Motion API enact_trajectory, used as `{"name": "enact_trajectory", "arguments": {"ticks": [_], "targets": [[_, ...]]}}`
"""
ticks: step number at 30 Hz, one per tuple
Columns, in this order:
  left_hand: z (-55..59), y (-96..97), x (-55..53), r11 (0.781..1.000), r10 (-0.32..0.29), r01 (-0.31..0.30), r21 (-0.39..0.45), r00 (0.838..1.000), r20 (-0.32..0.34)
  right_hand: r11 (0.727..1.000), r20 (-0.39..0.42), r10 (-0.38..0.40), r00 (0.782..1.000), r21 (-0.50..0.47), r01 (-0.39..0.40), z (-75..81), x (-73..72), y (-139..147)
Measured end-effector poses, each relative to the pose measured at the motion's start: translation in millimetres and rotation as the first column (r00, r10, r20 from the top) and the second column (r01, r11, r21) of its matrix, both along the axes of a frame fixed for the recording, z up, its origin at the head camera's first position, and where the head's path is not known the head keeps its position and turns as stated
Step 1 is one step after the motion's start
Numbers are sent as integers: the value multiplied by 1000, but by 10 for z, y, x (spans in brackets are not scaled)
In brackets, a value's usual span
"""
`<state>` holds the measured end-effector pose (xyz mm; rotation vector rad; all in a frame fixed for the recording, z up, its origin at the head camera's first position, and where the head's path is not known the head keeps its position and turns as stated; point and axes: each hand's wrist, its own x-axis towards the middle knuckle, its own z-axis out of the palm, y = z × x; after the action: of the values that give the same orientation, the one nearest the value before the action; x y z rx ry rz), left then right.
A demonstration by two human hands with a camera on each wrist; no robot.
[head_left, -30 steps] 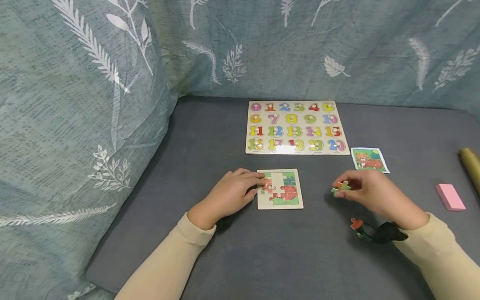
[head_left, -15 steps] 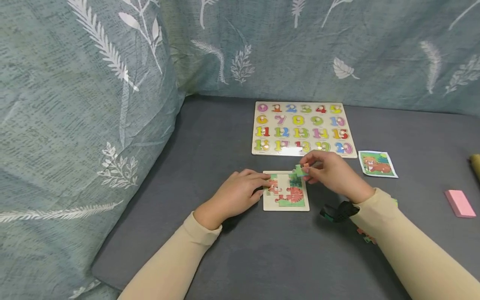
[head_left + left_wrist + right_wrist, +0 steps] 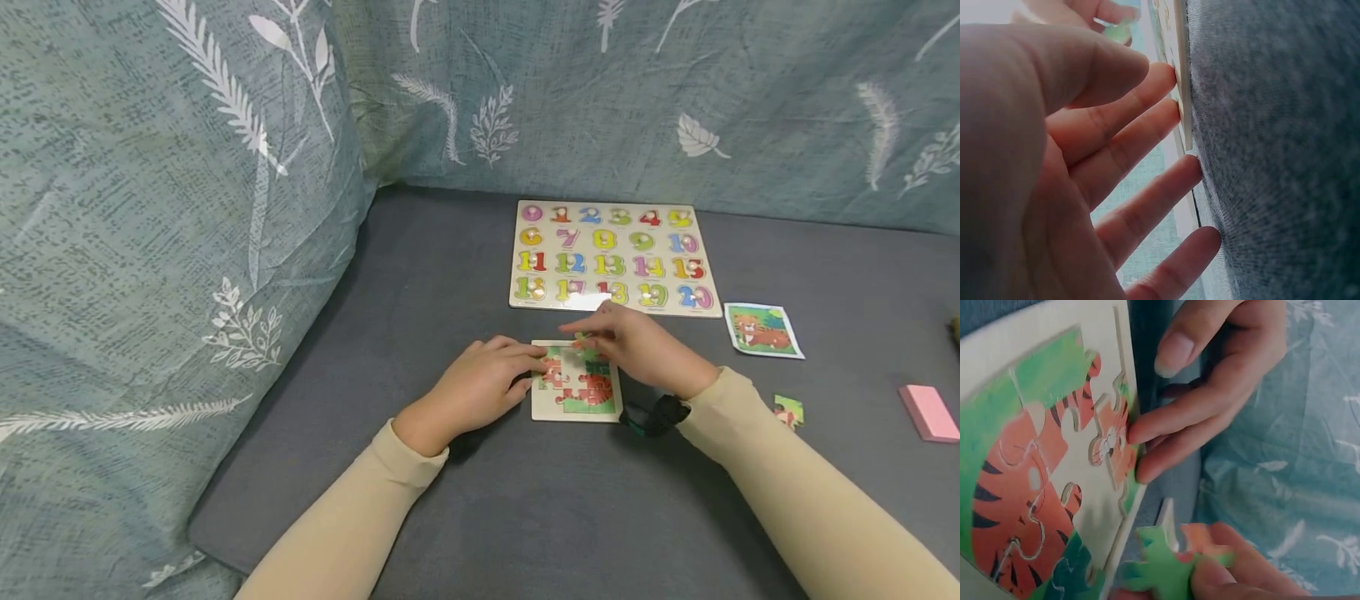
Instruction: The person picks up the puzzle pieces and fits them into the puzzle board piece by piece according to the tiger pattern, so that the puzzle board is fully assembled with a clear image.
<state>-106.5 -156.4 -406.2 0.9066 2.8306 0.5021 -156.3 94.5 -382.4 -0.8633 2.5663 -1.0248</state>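
A small wooden jigsaw tray (image 3: 577, 417) lies on the grey table, partly filled with pieces of an orange striped tiger on green; bare wood shows between them. My left hand (image 3: 483, 377) rests its extended fingers on the tray's left edge; in the left wrist view, fingertips (image 3: 1163, 78) lie along its side. My right hand (image 3: 648, 352) pinches a green and orange jigsaw piece (image 3: 1163, 562) between thumb and fingers, over the tray's top edge. In the head view the fingers cover most of this piece.
A wooden number board (image 3: 587, 239) lies behind the tray. To the right are a tiger picture card (image 3: 763, 332), a loose jigsaw piece (image 3: 790, 411) and a pink block (image 3: 930, 413). Leaf-patterned cloth (image 3: 570, 108) hangs at the back. A dark strap (image 3: 660, 417) is at my right wrist.
My right hand has carried the pinched jigsaw piece leftward from beside the picture card to the tray's top edge. My left hand has stayed on the tray. The view has shifted slightly.
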Motion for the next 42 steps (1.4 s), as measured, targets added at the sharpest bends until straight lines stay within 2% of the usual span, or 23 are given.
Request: {"name": "enact_trajectory", "arguments": {"ticks": [7,11,14,18,21,25,27,29,31,34,36,38,40,42], "targets": [[-6,-13,-13,1000,-5,5,11,1000,-5,1000,9,-4,1000,10,4,-73,-178,-138],[-18,-9,-13,1000,-8,8,13,1000,-7,999,23,26,999,44,-27,-99,-238,-173],[-30,-8,-9,1000,-13,13,9,1000,-11,994,-19,62,998,88,-61,-119,-228,-179],[-22,-14,-3,1000,-15,15,4,1000,-26,987,-121,95,988,143,-78,-128,-162,-195],[-5,-21,-1,1000,-10,10,1,1000,-28,976,-217,138,966,193,-96,-128,-94,-211],[0,-28,-2,1000,-10,10,-2,1000,-15,944,-353,230,907,307,-120,-126,63,-208],[2,-37,-2,1000,-8,8,-5,1000,-14,926,-393,264,881,360,-117,-123,147,-205],[12,-30,-8,1000,-7,7,-7,1000,-16,911,-404,279,871,397,-108,-111,203,-172],[16,-30,-12,1000,-3,2,-6,1000,-21,917,-390,270,880,384,-111,-99,231,-132],[14,-36,-4,1000,1,-1,0,1000,-21,946,-372,233,898,301,-121,-56,262,1],[4,-34,1,1000,-4,4,6,1000,-22,968,-388,190,902,229,-106,-3,305,170],[-3,-26,4,1000,-12,12,14,1000,-25,978,-409,141,902,199,-63,64,377,399],[-13,-17,7,1000,-15,16,20,999,-32,975,-400,92,912,221,-1,122,467,652],[-24,-11,13,1000,-7,8,23,999,-33,956,-346,49,937,288,57,140,565,878]]}}
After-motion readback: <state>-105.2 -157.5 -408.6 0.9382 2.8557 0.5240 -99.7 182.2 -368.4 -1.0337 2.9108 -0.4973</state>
